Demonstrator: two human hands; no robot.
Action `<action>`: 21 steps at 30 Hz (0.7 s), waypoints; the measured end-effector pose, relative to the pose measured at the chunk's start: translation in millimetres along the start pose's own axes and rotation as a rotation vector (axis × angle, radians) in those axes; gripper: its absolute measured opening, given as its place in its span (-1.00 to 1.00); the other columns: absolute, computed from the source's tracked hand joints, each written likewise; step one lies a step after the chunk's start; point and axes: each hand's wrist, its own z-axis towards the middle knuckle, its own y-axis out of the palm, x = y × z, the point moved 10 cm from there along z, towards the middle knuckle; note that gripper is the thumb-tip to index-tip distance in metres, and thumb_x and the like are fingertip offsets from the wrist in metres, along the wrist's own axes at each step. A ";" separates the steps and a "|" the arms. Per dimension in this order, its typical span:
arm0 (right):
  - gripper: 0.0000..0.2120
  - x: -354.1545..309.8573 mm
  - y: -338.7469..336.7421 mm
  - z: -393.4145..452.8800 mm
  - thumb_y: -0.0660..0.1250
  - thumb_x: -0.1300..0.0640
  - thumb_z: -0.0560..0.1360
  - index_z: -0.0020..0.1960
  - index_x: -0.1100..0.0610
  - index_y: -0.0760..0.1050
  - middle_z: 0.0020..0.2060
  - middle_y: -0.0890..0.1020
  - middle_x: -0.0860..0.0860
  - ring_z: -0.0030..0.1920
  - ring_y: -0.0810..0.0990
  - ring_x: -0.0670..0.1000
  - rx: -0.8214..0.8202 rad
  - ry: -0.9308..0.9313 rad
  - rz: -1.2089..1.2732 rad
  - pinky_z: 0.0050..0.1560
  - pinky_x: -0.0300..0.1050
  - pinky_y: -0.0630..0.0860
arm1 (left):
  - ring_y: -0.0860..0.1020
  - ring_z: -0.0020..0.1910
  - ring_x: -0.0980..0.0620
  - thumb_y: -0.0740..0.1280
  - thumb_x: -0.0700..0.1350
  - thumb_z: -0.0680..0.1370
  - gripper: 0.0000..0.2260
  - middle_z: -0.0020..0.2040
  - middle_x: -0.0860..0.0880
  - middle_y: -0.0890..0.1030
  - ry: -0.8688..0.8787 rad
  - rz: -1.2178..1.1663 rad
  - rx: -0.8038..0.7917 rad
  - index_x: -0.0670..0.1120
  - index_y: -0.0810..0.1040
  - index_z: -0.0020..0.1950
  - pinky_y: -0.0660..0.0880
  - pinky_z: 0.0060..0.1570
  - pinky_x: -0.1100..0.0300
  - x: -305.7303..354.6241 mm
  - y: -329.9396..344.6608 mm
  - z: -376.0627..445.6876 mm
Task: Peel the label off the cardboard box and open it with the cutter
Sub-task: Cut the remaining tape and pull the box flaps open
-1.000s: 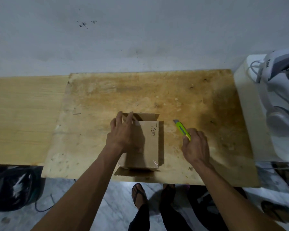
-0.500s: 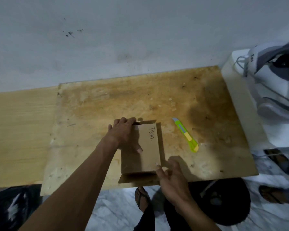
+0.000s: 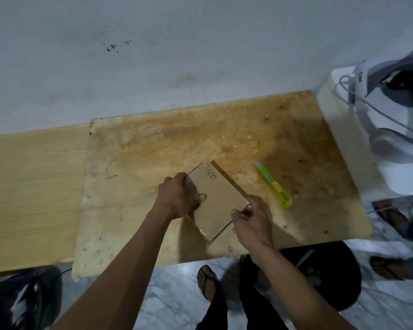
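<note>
The box (image 3: 218,201) sits turned at an angle on the stained board (image 3: 153,151), near its front edge, with handwriting along its far end. The left hand (image 3: 180,196) grips the box's left side, thumb lying across the top, while the right hand (image 3: 250,222) pinches the near right corner between thumb and fingers. The cutter (image 3: 273,185), green and yellow, lies free on the board just right of the box, and beyond it stands a white appliance (image 3: 379,129).

Tilted brown cardboard box (image 3: 218,201); green cutter (image 3: 273,185) beside.
</note>
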 end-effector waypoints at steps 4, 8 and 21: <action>-0.54 -24.7 -6.5 8.4 0.34 0.18 0.54 0.40 -0.01 0.34 -0.08 0.54 -0.20 0.05 0.55 -0.06 0.004 -0.100 -0.023 0.05 -0.17 0.44 | 0.51 0.22 -0.23 0.36 -0.01 0.55 -0.55 0.25 -0.19 0.57 -0.018 -0.023 0.072 -0.11 0.41 0.40 0.47 0.16 0.03 -5.6 -7.2 -10.7; -0.55 -44.5 -3.2 11.5 0.26 0.27 0.57 0.42 0.00 0.35 0.19 0.57 -0.06 0.16 0.52 -0.09 -0.037 -0.229 -0.097 0.14 -0.16 0.45 | 0.61 0.05 -0.24 0.16 0.09 0.65 -0.66 0.13 -0.18 0.64 -0.091 -0.198 0.133 -0.04 0.47 0.34 0.60 0.01 -0.10 -28.2 -2.1 -23.6; -0.78 -35.5 -6.8 -11.9 0.31 0.00 0.56 0.06 0.14 0.59 -0.12 0.62 -0.03 -0.10 0.56 -0.02 0.070 -0.310 -0.275 -0.17 -0.19 0.38 | 0.59 -0.10 -0.11 0.32 0.16 0.53 -0.66 0.09 -0.11 0.58 -0.069 -0.047 0.154 -0.04 0.56 0.16 0.56 -0.14 0.04 -46.5 2.3 -33.7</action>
